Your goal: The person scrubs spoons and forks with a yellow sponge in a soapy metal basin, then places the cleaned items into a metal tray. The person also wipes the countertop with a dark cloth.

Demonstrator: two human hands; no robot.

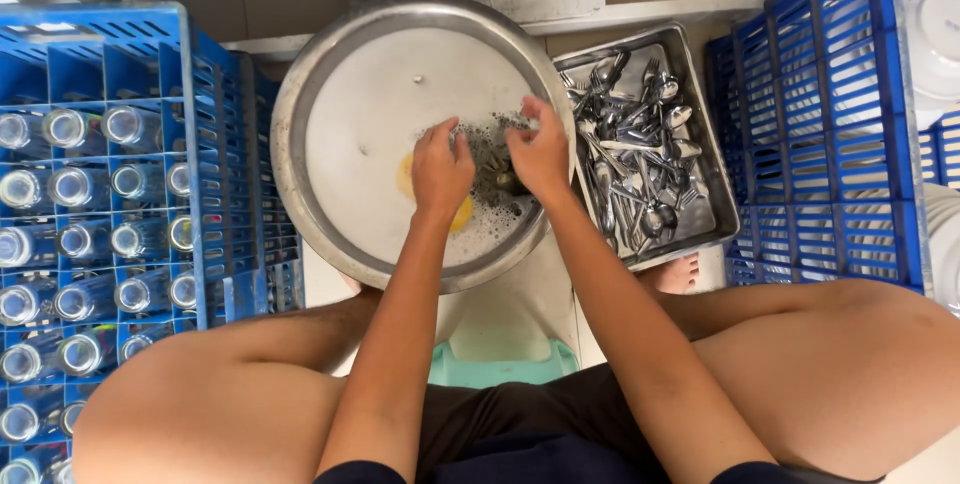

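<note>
Both of my hands are in a large round metal basin [340, 94] of shallow soapy water. My left hand [440, 169] is curled, knuckles up, over a yellow sponge [462, 214] that shows under the wrist. My right hand [540, 154] is closed, its fingertips pinched in the foam. It grips a small dark item [497, 180] that sits between the two hands. Suds cover that item, so I cannot tell what kind of thing it is.
A rectangular metal tray [705, 124] full of spoons and forks [630, 144] sits right of the basin. A blue crate [150, 34] of upturned glasses [85, 244] stands at the left. Blue crates [820, 144] holding white bowls [935, 34] stand at the right. My knees and a teal stool [500, 369] are below.
</note>
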